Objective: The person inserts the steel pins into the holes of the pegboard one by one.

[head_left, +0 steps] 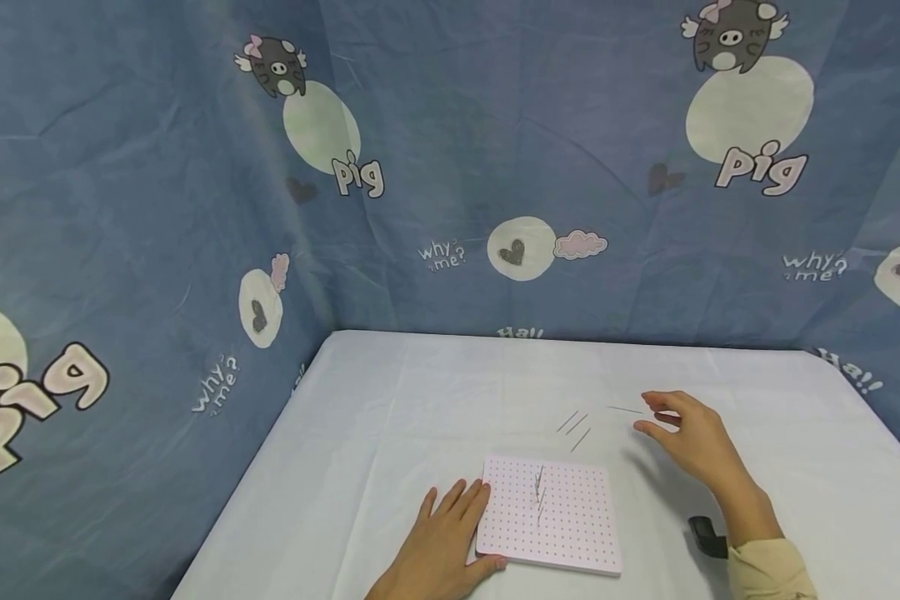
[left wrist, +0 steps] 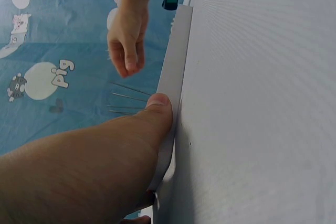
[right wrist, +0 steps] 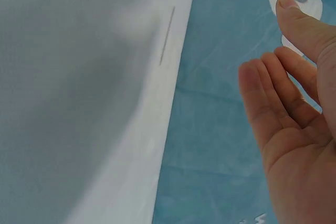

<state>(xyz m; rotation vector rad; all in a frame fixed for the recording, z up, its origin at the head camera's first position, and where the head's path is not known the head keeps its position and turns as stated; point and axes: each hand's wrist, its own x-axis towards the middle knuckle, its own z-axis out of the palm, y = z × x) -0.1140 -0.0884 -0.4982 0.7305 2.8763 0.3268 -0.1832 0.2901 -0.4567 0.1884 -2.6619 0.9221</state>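
Observation:
A square white board (head_left: 570, 517) with rows of small holes lies on the table, and several thin metal needles (head_left: 539, 492) stand in it in a line. My left hand (head_left: 438, 537) rests at its left edge, fingers straight, with the thumb (left wrist: 157, 106) touching the front edge. My right hand (head_left: 686, 433) is above the table beyond the board's right side, its thumb and fingers apart and nothing between them. Just left of its fingertips in the head view is a loose needle (head_left: 625, 409), which lies on the table apart from the hand in the right wrist view (right wrist: 167, 36).
Three more loose needles (head_left: 581, 439) lie on the white table (head_left: 420, 392) behind the board. Blue cloth (head_left: 450, 167) with pig prints hangs along the table's back and left side. A dark strap-like device (head_left: 707, 537) is on the right wrist.

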